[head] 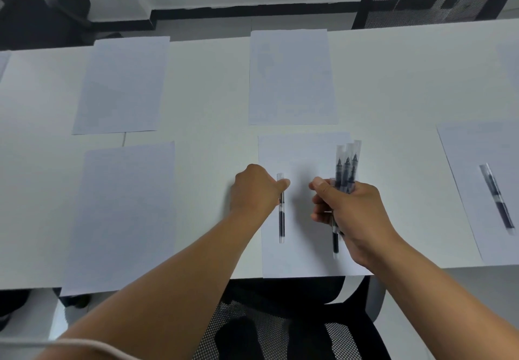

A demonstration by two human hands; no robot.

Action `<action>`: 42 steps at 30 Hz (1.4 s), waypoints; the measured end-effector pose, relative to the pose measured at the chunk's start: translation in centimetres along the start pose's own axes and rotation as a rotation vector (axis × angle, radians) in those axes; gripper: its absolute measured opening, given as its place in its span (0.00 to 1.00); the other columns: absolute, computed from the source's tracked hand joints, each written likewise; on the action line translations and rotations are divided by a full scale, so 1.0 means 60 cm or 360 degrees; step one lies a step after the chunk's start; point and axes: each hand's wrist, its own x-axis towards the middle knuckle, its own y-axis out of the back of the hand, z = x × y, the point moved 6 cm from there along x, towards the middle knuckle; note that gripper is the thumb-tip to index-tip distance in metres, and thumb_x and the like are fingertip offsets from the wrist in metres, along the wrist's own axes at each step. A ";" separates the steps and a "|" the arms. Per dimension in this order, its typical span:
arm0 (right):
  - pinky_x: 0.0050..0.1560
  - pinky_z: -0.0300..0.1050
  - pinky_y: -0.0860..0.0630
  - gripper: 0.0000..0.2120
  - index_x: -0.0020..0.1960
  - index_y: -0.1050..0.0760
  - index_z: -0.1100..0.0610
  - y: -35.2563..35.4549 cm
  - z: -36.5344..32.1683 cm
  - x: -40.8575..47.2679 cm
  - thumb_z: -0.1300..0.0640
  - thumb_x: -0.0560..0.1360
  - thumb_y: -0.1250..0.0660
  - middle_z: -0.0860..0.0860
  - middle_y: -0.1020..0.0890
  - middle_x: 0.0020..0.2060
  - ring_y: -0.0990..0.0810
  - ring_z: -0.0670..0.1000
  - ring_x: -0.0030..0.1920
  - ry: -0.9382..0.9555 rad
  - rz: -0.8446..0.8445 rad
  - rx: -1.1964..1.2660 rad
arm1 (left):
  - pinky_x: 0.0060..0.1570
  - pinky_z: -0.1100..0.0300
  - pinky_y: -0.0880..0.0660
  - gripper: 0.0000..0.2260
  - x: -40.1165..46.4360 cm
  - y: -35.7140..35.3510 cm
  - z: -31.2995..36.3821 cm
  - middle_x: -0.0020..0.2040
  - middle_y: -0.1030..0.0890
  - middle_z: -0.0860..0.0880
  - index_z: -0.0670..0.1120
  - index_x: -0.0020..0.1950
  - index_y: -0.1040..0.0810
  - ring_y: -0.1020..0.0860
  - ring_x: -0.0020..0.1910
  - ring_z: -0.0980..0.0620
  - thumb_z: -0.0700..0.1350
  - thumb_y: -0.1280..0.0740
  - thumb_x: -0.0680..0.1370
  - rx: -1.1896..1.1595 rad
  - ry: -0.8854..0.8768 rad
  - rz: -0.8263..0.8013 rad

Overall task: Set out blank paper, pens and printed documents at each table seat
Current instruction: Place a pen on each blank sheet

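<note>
I am seeing the pen lying lengthwise on the near sheet, pointing away, my left hand pinching its far end while my right hand is gripping a pen bundle upright.

An office meeting room was indicated by a long white table, sheets of paper laid out, and a mesh chair.
</note>
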 end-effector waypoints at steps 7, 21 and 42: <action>0.40 0.46 0.15 0.10 0.47 0.12 0.62 -0.001 0.008 0.001 0.54 0.78 0.21 0.54 0.16 0.35 0.18 0.52 0.35 0.0001 -0.0016 -0.0015 | 0.38 0.59 0.21 0.18 0.003 0.000 -0.002 0.31 0.14 0.50 0.41 0.41 0.15 0.17 0.30 0.50 0.56 0.24 0.78 -0.0005 -0.0005 0.0005; 0.41 0.47 0.15 0.09 0.47 0.12 0.61 -0.007 0.008 0.001 0.54 0.79 0.21 0.54 0.16 0.35 0.18 0.53 0.36 -0.0007 -0.0019 -0.0022 | 0.41 0.54 0.17 0.18 -0.005 0.006 0.002 0.30 0.14 0.50 0.39 0.44 0.15 0.14 0.35 0.46 0.55 0.24 0.77 -0.0026 -0.0010 -0.0016; 0.40 0.46 0.16 0.12 0.51 0.14 0.65 -0.030 -0.037 -0.026 0.54 0.80 0.23 0.56 0.18 0.34 0.20 0.54 0.34 0.0004 -0.0067 -0.0041 | 0.31 0.62 0.29 0.20 -0.025 0.053 0.026 0.27 0.16 0.55 0.46 0.35 0.16 0.17 0.31 0.54 0.60 0.25 0.78 -0.0051 0.0007 0.0046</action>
